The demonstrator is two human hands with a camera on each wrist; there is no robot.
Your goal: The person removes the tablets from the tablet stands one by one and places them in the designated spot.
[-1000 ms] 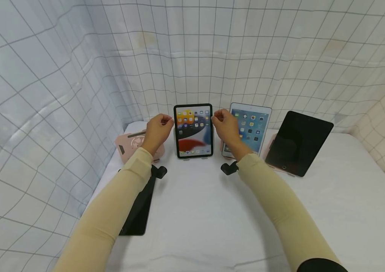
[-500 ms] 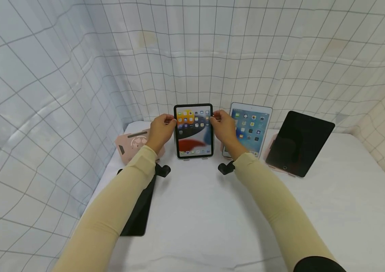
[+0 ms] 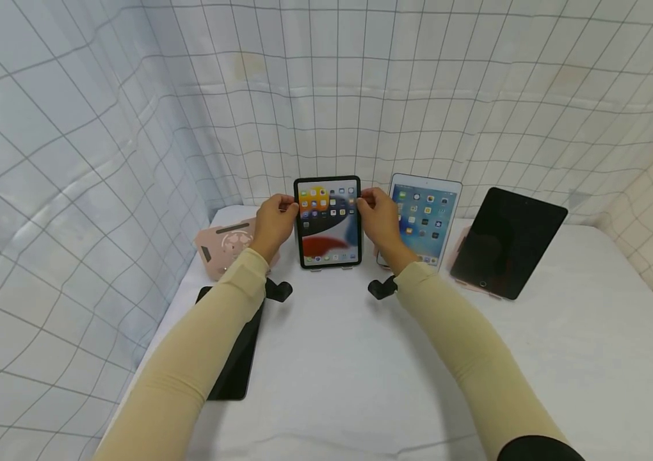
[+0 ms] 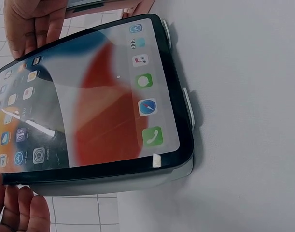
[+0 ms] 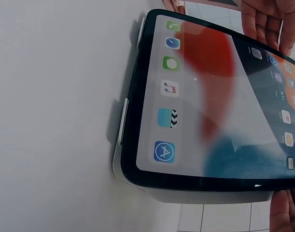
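Observation:
A tablet (image 3: 331, 224) with a black border and a lit home screen stands upright on a pale stand (image 4: 113, 187), whose small front lips catch its lower edge. My left hand (image 3: 274, 221) pinches the tablet's left edge near the top, thumb in front and fingers behind. At the opposite edge, my right hand (image 3: 380, 219) pinches it the same way. The left wrist view shows the fingers (image 4: 21, 208) curled behind the edge. Most of the stand is hidden by the tablet.
A white-framed lit tablet (image 3: 426, 214) leans just right, partly behind my right hand. Farther right, a dark tablet (image 3: 507, 246) leans on a pink stand (image 3: 458, 246). A pink case-like piece (image 3: 225, 243) and a flat black tablet (image 3: 240, 358) lie left. Gridded cloth (image 3: 326, 96) hangs behind.
Both hands have moved inward from beside the tablet and now pinch its side edges. The tablet itself has hardly moved.

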